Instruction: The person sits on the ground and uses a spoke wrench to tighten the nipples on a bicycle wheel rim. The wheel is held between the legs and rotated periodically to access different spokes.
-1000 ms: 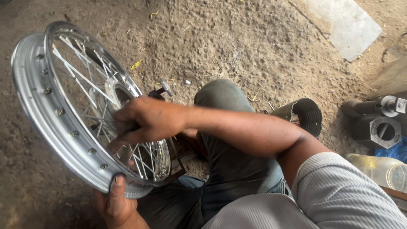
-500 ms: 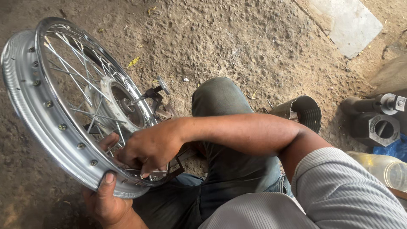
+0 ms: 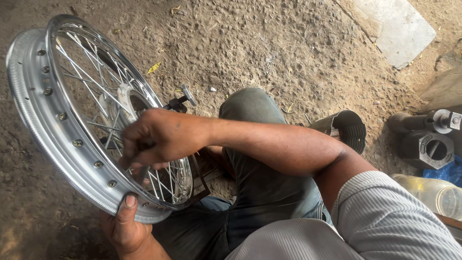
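— What's at the centre of it?

— A shiny silver spoked metal wheel rim [image 3: 36, 113], standing tilted on its edge at the left of the view, over dusty ground, its lower part close against the seated person's legs. Thin steel spokes [image 3: 91, 79] run from the rim to the pale round metal hub [image 3: 126, 98] in the middle.

— And the hands?

— The left hand [image 3: 126, 230] grips the bottom of the rim from below, thumb pressed up on the ribbed outer face, fingers curled behind it. The right hand [image 3: 161, 136] reaches across the wheel's open side with fingers bent and closed among the spokes near the lower rim; it seems to pinch one, but I cannot tell exactly what lies between the fingertips.

— Anything just beside the wheel?

— A small dark metal tool with a T-shaped handle [image 3: 180, 100] pokes out behind the hub, near the person's knee in grey-green trousers [image 3: 255, 159]. The forearm crosses over that knee, and a grey ribbed sleeve [image 3: 385, 216] fills the lower right.

— Further out?

— A dark ribbed cylindrical metal part [image 3: 347, 129] lies on the packed brown dirt floor [image 3: 269, 43] to the right of the leg. Beyond it sits a heavy black hexagonal metal piece [image 3: 428, 148], with a clear plastic bottle [image 3: 433, 192] lying just below and a flat pale slab [image 3: 397, 29] at the top right
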